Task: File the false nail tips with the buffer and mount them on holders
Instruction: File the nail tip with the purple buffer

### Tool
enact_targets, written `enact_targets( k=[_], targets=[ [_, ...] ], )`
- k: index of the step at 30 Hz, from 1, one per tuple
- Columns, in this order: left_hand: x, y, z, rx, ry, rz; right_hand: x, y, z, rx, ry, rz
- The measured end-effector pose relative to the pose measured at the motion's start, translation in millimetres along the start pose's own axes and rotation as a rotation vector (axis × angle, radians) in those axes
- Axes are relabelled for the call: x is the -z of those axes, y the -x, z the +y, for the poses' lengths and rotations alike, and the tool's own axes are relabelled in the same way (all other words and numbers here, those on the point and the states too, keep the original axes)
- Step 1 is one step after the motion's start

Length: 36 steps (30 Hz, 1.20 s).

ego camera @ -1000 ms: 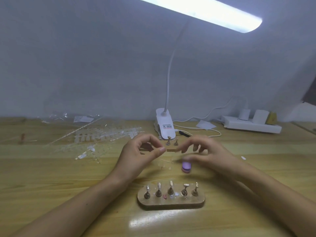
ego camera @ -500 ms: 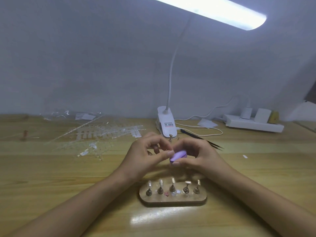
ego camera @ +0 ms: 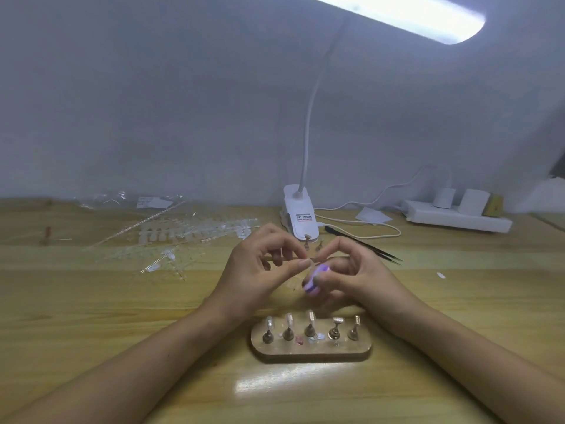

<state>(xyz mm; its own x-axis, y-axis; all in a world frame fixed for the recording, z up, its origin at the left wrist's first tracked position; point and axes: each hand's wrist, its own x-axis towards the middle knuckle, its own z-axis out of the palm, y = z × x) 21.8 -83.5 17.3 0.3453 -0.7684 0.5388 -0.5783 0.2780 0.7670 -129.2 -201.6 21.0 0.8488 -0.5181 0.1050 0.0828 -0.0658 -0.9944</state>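
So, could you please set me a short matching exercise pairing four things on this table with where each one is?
Things:
1 purple buffer
2 wooden stand
3 black tweezers
4 power strip

Places:
a far right, at the back
b held in the right hand
c nearest the person
d lying on the table beyond the right hand

Pairs: 1-b, 2-c, 3-d, 4-a.

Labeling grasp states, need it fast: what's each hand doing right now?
Left hand: fingers pinch a thin holder stick.
Right hand: fingers curled round the purple buffer.
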Motion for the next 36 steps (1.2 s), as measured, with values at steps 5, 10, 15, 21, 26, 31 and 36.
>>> enact_targets(
  k=[5, 10, 15, 21, 26, 31, 36],
  targets=[
    [-0.8, 0.3, 0.3, -0.007, 0.007, -0.014, 0.0, -2.7, 0.1, 0.011, -0.084, 0.069],
    [-2.2, 0.4, -0.4, -0.009, 0.01, -0.033, -3.4, -0.5, -0.6, 0.022, -0.016, 0.028],
    [-2.2, -0.6, -2.9, -0.001, 0.009, -0.021, -4.6, 0.7, -1.4, 0.018, 0.009, -0.023],
    [-1.5, -0.7, -4.8, 0.019, 0.017, -0.021, -4.9, 1.7, -3.2, 0.019, 0.024, -0.007],
    [-1.6, -0.8, -4.9, 0.044, 0.025, -0.015, -2.4, 0.0, -0.5, 0.028, -0.026, 0.086],
    [-1.1, 0.0, -4.3, 0.041, 0.014, -0.023, -0.9, -1.4, 0.9, 0.03, -0.047, 0.121],
    [-0.8, 0.6, -3.0, 0.032, 0.024, -0.05, -4.0, -0.8, 0.3, 0.033, -0.002, 0.01]
  ],
)
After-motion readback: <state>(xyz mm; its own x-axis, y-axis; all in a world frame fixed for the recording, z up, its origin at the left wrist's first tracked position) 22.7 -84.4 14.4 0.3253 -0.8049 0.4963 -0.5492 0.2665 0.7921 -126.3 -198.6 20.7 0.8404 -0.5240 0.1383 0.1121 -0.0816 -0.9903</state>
